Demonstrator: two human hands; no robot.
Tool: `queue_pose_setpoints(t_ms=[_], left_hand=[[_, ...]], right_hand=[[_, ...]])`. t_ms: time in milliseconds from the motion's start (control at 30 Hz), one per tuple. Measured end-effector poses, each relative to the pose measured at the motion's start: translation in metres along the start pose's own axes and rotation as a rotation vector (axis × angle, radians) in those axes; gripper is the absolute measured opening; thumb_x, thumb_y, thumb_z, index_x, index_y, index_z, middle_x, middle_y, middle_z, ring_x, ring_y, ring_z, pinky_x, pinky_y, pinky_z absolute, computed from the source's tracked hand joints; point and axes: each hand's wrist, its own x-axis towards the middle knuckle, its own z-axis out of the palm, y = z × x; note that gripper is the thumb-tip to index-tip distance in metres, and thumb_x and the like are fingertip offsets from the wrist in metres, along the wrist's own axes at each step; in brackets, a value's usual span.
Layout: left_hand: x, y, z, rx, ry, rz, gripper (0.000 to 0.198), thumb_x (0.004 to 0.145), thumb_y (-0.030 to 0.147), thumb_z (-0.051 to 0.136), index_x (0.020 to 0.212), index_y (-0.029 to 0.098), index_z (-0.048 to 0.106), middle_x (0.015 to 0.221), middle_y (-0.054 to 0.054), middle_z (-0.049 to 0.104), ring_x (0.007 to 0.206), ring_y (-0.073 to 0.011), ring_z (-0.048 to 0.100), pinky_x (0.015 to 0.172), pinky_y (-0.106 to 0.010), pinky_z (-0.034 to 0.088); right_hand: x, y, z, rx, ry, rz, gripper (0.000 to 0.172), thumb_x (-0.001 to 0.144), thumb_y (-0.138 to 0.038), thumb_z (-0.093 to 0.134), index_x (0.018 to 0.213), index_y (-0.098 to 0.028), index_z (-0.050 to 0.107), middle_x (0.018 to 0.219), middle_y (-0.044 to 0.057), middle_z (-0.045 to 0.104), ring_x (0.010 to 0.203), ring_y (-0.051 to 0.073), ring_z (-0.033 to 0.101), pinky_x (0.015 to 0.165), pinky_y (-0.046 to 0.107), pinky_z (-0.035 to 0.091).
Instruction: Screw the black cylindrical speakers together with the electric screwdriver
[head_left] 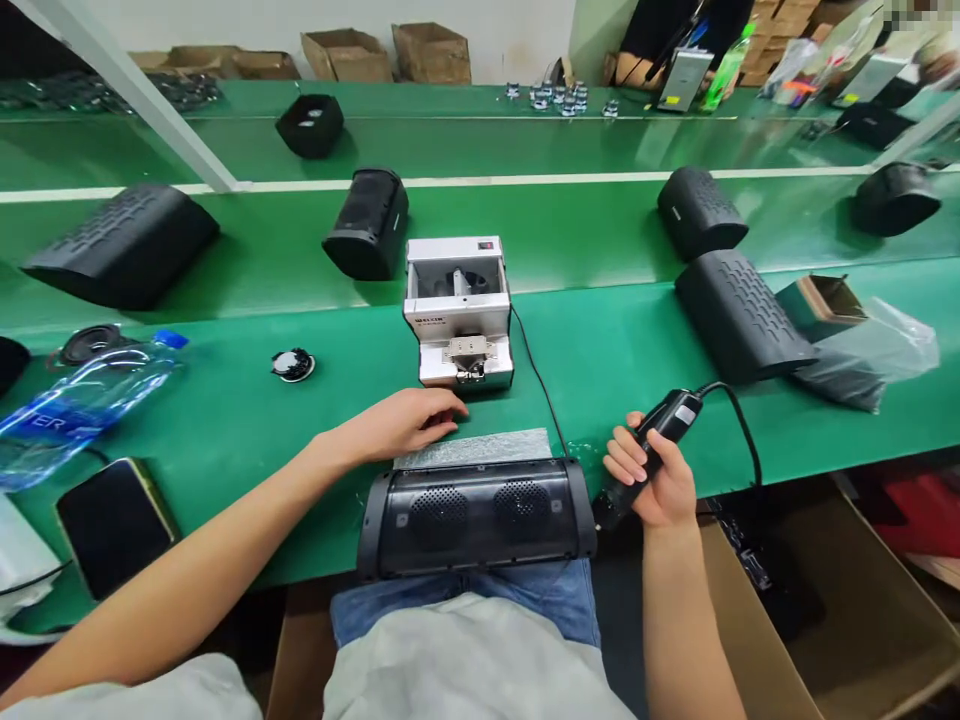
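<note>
A black speaker housing (pixel 465 520) with two perforated round grilles lies at the table's front edge, close to my body. My right hand (pixel 660 475) is wrapped round a black electric screwdriver (pixel 675 415), its tip pointing down beside the housing's right end. I cannot tell whether the tip touches it. Behind the housing, my left hand (pixel 427 418) rests near the front of a white screw feeder (pixel 457 310). Its thumb and fingers are apart, and no object shows in them. A grey foam-like strip (pixel 480 447) lies between that hand and the housing.
Several black speakers stand around, including one at right (pixel 742 315) and one at left (pixel 124 245). A water bottle (pixel 90 405), a phone (pixel 116 525) and a small round part (pixel 293 364) lie left. A cardboard box (pixel 862 600) sits below right. Someone's arm (pixel 637 70) shows across the bench.
</note>
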Motion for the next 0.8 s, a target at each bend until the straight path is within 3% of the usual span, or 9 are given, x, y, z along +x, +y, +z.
queue_pose_setpoints(t_ms=[133,300,467,600,667,800], left_hand=[[-0.01,0.006,-0.005,-0.029,-0.098,-0.095,0.028,0.106,0.044,0.063,0.119,0.021,0.074,0.091,-0.003,0.077,0.074,-0.0184,0.068,0.068,-0.028,0.047],[-0.01,0.013,-0.005,-0.156,-0.233,-0.17,0.031,0.111,0.042,0.058,0.132,0.023,0.071,0.081,0.003,0.076,0.064,-0.0144,0.063,0.063,-0.026,0.042],[0.011,0.011,-0.003,-0.02,-0.275,-0.009,0.035,0.105,0.044,0.073,0.133,0.023,0.073,0.077,0.002,0.073,0.064,-0.0171,0.064,0.061,-0.03,0.038],[0.029,0.012,0.002,-0.072,-0.239,0.164,0.03,0.114,0.032,0.053,0.134,0.025,0.074,0.117,-0.006,0.085,0.09,-0.0221,0.078,0.077,-0.033,0.051],[0.036,0.014,0.004,-0.076,-0.219,0.221,0.031,0.114,0.027,0.049,0.132,0.026,0.074,0.125,-0.008,0.084,0.094,-0.0237,0.079,0.079,-0.034,0.053],[0.046,0.02,0.011,0.039,-0.223,0.231,0.022,0.114,0.031,0.052,0.118,0.025,0.072,0.095,-0.005,0.081,0.072,-0.0228,0.072,0.063,-0.034,0.045]], right_hand=[[-0.001,0.0,0.0,-0.012,0.026,0.011,0.023,0.091,-0.032,0.086,0.104,-0.022,0.069,0.068,-0.01,0.035,0.052,0.007,0.014,0.048,0.017,0.04],[-0.003,-0.002,0.002,-0.033,0.05,0.021,0.024,0.092,-0.034,0.085,0.104,-0.023,0.068,0.067,-0.01,0.032,0.05,0.007,0.012,0.047,0.017,0.039],[-0.004,-0.004,0.006,-0.076,0.101,0.03,0.027,0.088,-0.037,0.087,0.101,-0.024,0.067,0.066,-0.01,0.03,0.049,0.006,0.011,0.044,0.021,0.032],[-0.005,-0.004,0.01,-0.095,0.176,0.038,0.03,0.085,-0.037,0.091,0.099,-0.026,0.067,0.065,-0.01,0.031,0.05,0.007,0.01,0.044,0.023,0.027],[-0.006,-0.004,0.01,-0.082,0.182,0.038,0.03,0.085,-0.037,0.092,0.099,-0.025,0.067,0.066,-0.01,0.029,0.051,0.007,0.009,0.044,0.023,0.026],[-0.006,-0.003,0.007,-0.035,0.178,0.036,0.03,0.085,-0.034,0.092,0.101,-0.024,0.068,0.068,-0.01,0.028,0.053,0.007,0.009,0.046,0.02,0.029]])
